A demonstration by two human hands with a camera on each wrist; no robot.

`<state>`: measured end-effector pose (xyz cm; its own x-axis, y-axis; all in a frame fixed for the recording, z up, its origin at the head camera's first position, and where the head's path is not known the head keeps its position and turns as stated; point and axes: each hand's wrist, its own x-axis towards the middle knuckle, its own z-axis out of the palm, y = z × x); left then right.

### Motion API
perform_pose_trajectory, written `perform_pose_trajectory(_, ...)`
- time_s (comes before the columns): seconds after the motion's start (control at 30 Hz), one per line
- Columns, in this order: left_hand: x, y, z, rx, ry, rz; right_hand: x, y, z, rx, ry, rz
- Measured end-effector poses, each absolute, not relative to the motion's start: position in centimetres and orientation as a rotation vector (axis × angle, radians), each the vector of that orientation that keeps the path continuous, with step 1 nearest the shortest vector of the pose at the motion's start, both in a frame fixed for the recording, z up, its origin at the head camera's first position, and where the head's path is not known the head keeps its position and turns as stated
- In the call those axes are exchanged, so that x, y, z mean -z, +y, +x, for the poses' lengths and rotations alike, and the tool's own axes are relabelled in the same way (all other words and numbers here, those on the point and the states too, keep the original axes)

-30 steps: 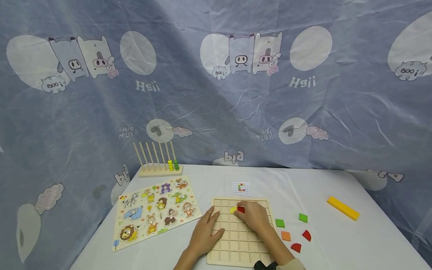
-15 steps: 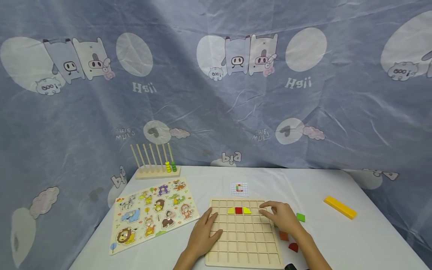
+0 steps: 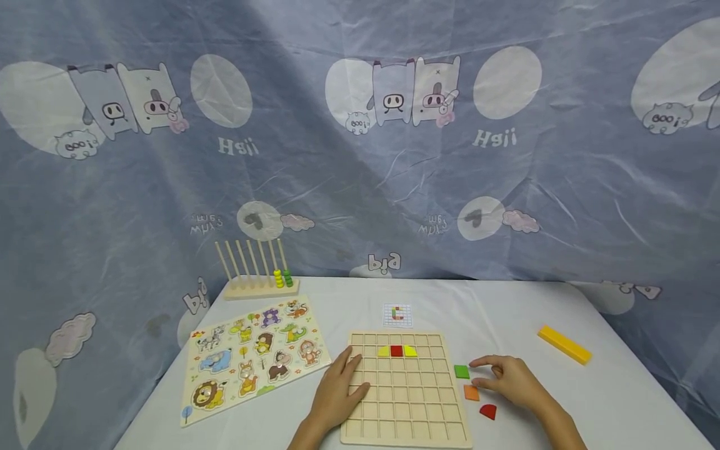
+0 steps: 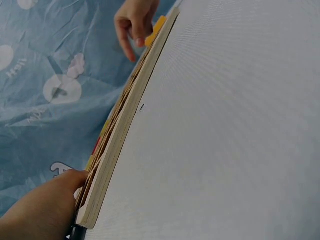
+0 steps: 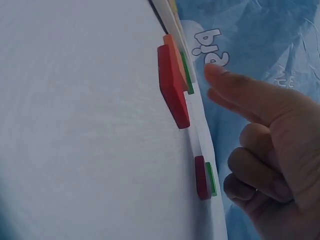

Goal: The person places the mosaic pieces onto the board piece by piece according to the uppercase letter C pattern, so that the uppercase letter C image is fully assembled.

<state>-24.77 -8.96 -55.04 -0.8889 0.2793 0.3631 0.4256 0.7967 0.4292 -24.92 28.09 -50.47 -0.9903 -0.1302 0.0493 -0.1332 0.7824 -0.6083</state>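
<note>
The grid board [image 3: 402, 394] lies squarely at lower centre, holding three pieces [image 3: 396, 351]. The left hand [image 3: 334, 390] rests there, fingers extended; the right hand [image 3: 512, 378] gapes.

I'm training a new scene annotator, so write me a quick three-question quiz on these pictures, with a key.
1. True or false: the left hand touches the grid board.
2. Fill in: a ____ square sits between the two yellow pieces on the grid board.
3. Which is nearest the right hand: (a) abacus, (b) green square, (c) animal puzzle?

Key: 1 true; 2 red; 3 b.
</note>
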Motion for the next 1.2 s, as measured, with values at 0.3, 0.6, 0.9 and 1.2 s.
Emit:
perform_pose_trajectory(0.3, 55.4, -8.8, -25.1, 0.726, -2.694, -0.551, 51.3, 29.0, -25.0, -0.995, -2.966, 0.335)
perform_pose_trajectory(0.6, 55.2, -8.9, -24.9, 0.738, -2.696, -0.546, 51.6, 28.4, -25.3, -0.963, -2.912, 0.273)
perform_pose_trajectory(0.9, 55.2, -9.0, -24.9, 0.739, -2.689, -0.55, 51.6, 27.1, -25.9, -0.893, -2.92, 0.277)
perform_pose_trajectory(1.2, 55.2, -9.0, -24.9, 0.735, -2.689, -0.552, 51.7, 27.0, -26.1, -0.922, -2.908, 0.296)
